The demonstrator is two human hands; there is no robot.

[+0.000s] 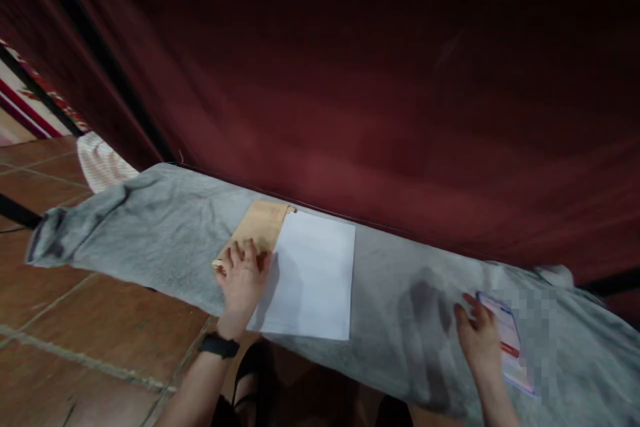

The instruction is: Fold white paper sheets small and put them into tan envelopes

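One tan envelope (267,219) adjoins plain white paper (317,273).

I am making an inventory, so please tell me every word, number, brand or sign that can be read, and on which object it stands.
No text can be read.
Item with blue and red print beside the right hand: too blurred, and partly pixelated.
White sheet: no print visible.
Tan folder or envelope: no lettering legible.
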